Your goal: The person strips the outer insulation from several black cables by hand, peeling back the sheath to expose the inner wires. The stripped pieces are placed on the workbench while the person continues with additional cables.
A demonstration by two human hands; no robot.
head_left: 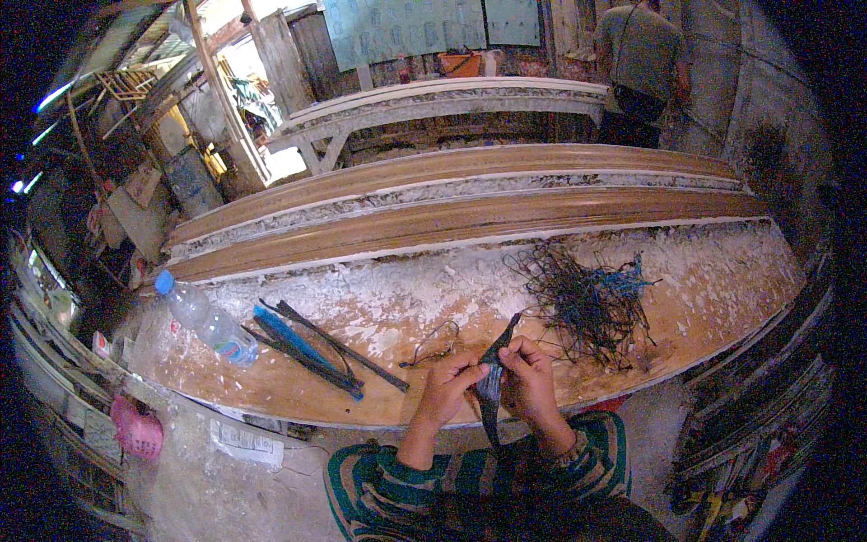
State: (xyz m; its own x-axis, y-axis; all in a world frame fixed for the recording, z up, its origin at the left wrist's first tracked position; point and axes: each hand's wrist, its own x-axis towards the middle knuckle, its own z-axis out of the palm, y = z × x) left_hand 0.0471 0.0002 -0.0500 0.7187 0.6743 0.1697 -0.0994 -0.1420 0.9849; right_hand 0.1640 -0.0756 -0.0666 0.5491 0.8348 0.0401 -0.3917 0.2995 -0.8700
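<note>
Both my hands are over the near edge of the workbench, pinching a black, shiny, folded strip [489, 396] that looks like thin plastic or bundled fibre. My left hand [444, 390] grips its left side between thumb and fingers. With thumb and fingertips, my right hand [533, 384] holds its upper right part. One pointed end sticks up past the fingers; the other hangs toward my lap. Just beyond my right hand lies a tangled heap of black cords [591, 307] with some blue strands. To the left rest several long black bundles [339, 343] and a blue one [293, 336].
A clear plastic bottle [209, 321] with a blue cap lies at the bench's left. White flaking residue covers much of the wooden bench top [397, 303]. Long wooden rails [452, 217] run behind it. A person [641, 63] stands at the back right. A pink bag [137, 428] sits low left.
</note>
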